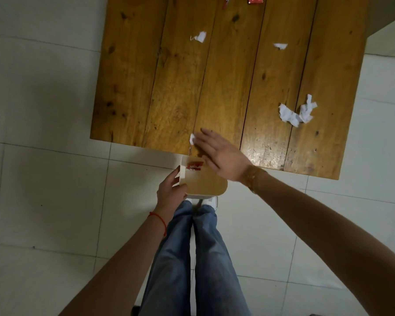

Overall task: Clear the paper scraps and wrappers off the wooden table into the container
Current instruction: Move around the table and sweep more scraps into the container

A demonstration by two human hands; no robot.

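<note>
My left hand (170,190) grips the left rim of a white container (206,185), held just below the near edge of the wooden table (169,87). A red wrapper (194,166) lies inside the container at its far end. My right hand (221,153) lies flat with fingers spread on the table's near edge, fingertips touching a small white paper scrap (192,139). More white scraps lie at the near right (294,112), the middle (198,37) and the right (280,46). Red wrappers (255,0) sit at the far edge.
White tiled floor (43,179) surrounds the table. My legs in blue jeans (192,258) stand right below the container. A grey wall or cabinet edge (385,14) rises at the top right.
</note>
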